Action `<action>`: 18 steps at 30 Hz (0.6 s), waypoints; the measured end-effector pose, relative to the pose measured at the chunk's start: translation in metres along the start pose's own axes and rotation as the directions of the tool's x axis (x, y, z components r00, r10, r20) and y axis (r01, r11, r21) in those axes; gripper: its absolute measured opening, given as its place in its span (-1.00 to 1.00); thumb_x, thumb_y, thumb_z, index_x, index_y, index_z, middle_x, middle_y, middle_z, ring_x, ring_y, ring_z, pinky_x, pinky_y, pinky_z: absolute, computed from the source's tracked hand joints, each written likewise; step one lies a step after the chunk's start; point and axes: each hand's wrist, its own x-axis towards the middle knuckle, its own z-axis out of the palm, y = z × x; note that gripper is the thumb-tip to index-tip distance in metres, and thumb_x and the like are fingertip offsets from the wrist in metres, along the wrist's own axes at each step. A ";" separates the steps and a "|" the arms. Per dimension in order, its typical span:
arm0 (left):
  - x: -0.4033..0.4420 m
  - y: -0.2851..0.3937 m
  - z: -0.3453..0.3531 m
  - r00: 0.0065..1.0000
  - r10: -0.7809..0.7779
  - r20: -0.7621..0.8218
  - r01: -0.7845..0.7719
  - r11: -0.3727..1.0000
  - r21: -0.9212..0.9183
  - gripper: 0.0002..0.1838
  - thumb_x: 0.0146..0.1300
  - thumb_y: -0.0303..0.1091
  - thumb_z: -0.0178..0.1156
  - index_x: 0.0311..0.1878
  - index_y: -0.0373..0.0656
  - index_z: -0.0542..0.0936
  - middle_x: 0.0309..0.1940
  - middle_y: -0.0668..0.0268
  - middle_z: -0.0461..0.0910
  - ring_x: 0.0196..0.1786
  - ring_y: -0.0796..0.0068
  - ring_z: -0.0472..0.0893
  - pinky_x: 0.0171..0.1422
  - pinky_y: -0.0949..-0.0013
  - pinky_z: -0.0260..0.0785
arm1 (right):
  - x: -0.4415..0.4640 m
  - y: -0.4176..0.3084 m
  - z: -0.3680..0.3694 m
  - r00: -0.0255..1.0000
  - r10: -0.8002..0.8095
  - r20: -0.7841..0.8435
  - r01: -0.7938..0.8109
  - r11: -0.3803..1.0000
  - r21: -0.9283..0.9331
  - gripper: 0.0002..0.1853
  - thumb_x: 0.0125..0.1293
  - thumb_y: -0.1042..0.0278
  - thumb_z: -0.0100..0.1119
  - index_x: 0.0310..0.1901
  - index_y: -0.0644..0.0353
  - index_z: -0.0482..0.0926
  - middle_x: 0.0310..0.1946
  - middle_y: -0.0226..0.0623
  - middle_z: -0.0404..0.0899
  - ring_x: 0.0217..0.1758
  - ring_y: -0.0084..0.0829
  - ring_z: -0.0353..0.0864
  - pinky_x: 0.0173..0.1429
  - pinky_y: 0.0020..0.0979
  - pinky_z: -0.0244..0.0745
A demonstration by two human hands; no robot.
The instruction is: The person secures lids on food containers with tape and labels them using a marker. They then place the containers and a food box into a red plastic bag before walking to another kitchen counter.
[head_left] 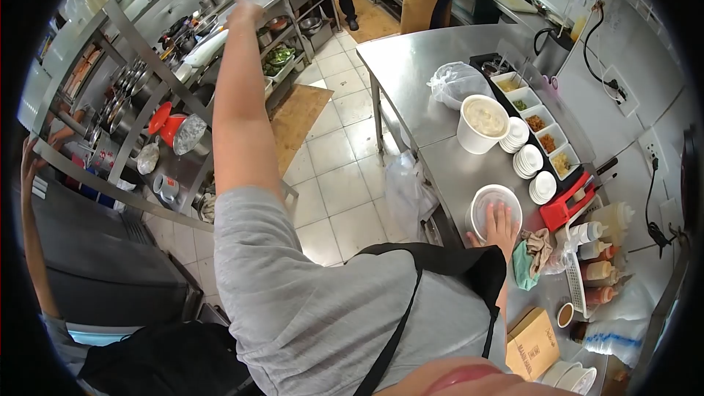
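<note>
Basically, the right hand has its fingers spread flat over the tub, which sits on the bench with the bucket beyond it, some lids near its far right and a cloth near its lower right. The left hand is stretched well away from the tub, can't make out its fingers tbh.

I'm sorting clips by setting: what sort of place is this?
Most likely a restaurant kitchen: a long steel counter carries a row of small food tubs and squeeze bottles, with a worker's apron beyond.
</note>
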 end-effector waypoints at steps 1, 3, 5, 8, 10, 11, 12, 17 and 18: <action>0.018 -0.009 0.003 0.999 -0.052 0.009 0.052 0.999 0.015 -0.20 0.12 -0.14 -0.04 0.38 -0.18 -0.12 0.22 0.01 0.27 0.27 0.01 0.26 0.34 -0.08 -0.10 | 0.000 0.003 0.005 1.000 -0.012 -0.028 0.013 1.000 0.022 -0.10 -0.17 0.08 0.34 0.28 0.00 0.17 0.31 -0.22 0.11 0.41 -0.22 -0.02 0.39 -0.02 -0.22; 0.031 -0.018 0.001 0.986 -0.142 0.088 0.139 0.989 0.043 -0.15 0.13 -0.15 -0.06 0.39 -0.15 -0.26 0.22 0.03 0.27 0.27 0.05 0.27 0.33 -0.17 -0.16 | 0.001 0.004 0.008 0.998 -0.027 -0.056 0.029 0.999 0.043 -0.10 -0.18 0.11 0.35 0.28 -0.01 0.17 0.31 -0.23 0.11 0.41 -0.23 -0.02 0.39 -0.02 -0.21; 0.032 -0.024 -0.001 0.984 -0.157 0.080 0.154 0.987 0.042 -0.13 0.12 -0.15 -0.06 0.38 -0.16 -0.31 0.21 0.03 0.29 0.26 0.08 0.29 0.33 -0.12 -0.11 | 0.001 0.003 0.007 0.999 -0.015 -0.047 0.016 0.999 0.034 -0.11 -0.18 0.13 0.35 0.28 -0.02 0.18 0.31 -0.24 0.11 0.40 -0.24 -0.02 0.39 -0.03 -0.20; 0.031 -0.019 -0.003 0.997 -0.062 0.037 0.061 0.998 0.026 -0.18 0.02 -0.04 0.08 0.22 -0.34 0.00 0.09 -0.06 0.38 0.16 0.08 0.40 0.24 0.10 0.12 | 0.000 0.001 0.006 0.998 0.006 -0.058 -0.002 0.999 0.054 -0.11 -0.20 0.16 0.36 0.27 -0.03 0.19 0.30 -0.25 0.12 0.40 -0.24 0.00 0.39 -0.02 -0.20; 0.033 -0.012 -0.008 0.999 0.046 -0.010 -0.046 0.999 0.016 -0.18 -0.08 0.06 0.22 0.07 -0.51 0.35 -0.01 -0.14 0.45 0.07 0.05 0.48 0.14 0.26 0.30 | 0.001 -0.002 0.004 0.998 0.010 -0.065 -0.008 1.000 0.029 -0.11 -0.20 0.15 0.37 0.27 -0.03 0.20 0.30 -0.25 0.13 0.39 -0.24 0.01 0.38 -0.01 -0.18; -0.005 0.008 -0.027 0.972 0.231 0.033 -0.232 0.972 0.034 -0.23 -0.08 0.07 0.22 0.00 -0.49 0.41 -0.09 -0.10 0.50 -0.01 0.07 0.52 0.09 0.26 0.33 | 0.000 -0.003 0.003 0.998 0.009 -0.064 -0.009 1.000 0.001 -0.11 -0.21 0.15 0.37 0.27 -0.03 0.20 0.29 -0.25 0.14 0.39 -0.24 0.03 0.38 -0.01 -0.17; -0.033 0.024 -0.034 0.911 0.403 0.081 -0.407 0.912 0.040 -0.27 -0.09 0.08 0.22 -0.06 -0.47 0.47 -0.16 -0.07 0.55 -0.09 0.09 0.57 0.03 0.26 0.36 | 0.000 -0.003 0.005 0.998 0.006 -0.060 -0.006 1.000 -0.004 -0.11 -0.21 0.15 0.37 0.27 -0.03 0.20 0.29 -0.25 0.14 0.39 -0.24 0.03 0.38 -0.01 -0.17; -0.144 0.079 -0.031 0.742 0.571 -0.350 -0.620 0.387 -0.683 -0.64 0.18 -0.19 0.16 -0.16 -0.34 0.53 -0.35 0.27 0.59 -0.31 0.58 0.55 -0.19 0.53 0.33 | 0.002 -0.003 0.006 0.997 0.013 -0.073 -0.015 1.000 -0.021 -0.14 -0.21 0.12 0.37 0.24 -0.02 0.24 0.27 -0.24 0.17 0.37 -0.23 0.06 0.36 -0.01 -0.11; -0.204 0.090 -0.052 0.720 0.558 -0.413 -0.616 0.239 -0.750 -0.74 0.21 -0.29 0.15 -0.20 -0.33 0.54 -0.39 0.33 0.58 -0.36 0.65 0.52 -0.23 0.58 0.31 | 0.002 0.000 0.010 0.997 0.022 -0.068 -0.023 1.000 -0.020 -0.14 -0.21 0.12 0.37 0.24 -0.02 0.24 0.27 -0.24 0.17 0.37 -0.23 0.06 0.36 -0.01 -0.11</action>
